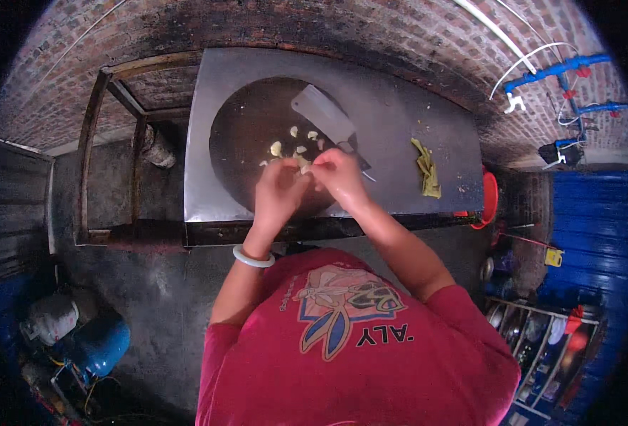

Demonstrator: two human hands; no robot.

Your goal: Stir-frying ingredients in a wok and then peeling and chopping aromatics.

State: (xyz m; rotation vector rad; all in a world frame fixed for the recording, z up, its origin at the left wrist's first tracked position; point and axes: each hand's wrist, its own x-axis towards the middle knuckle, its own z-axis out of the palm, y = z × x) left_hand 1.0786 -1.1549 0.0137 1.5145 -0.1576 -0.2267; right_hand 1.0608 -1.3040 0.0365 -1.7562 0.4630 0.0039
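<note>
Over the near part of a dark round chopping board (246, 135), my two hands meet at the fingertips. My left hand (280, 190), a pale bangle on its wrist, is closed in a pinch on a small whitish garlic clove (304, 169). From the other side my right hand (341, 177) pinches the same clove, its fingers partly hiding it. Several loose garlic cloves (276, 148) lie on the board just beyond my fingers. A cleaver (323, 113) rests flat on the board's far right, its dark handle pointing toward me beside my right hand.
The board sits on a grey metal-topped table (392, 135). Limp yellow-green leaves (428, 170) lie to the right. A red basin (488, 199) stands past the table's right end, a wooden frame (90, 156) on the left. A brick wall (371, 35) runs behind.
</note>
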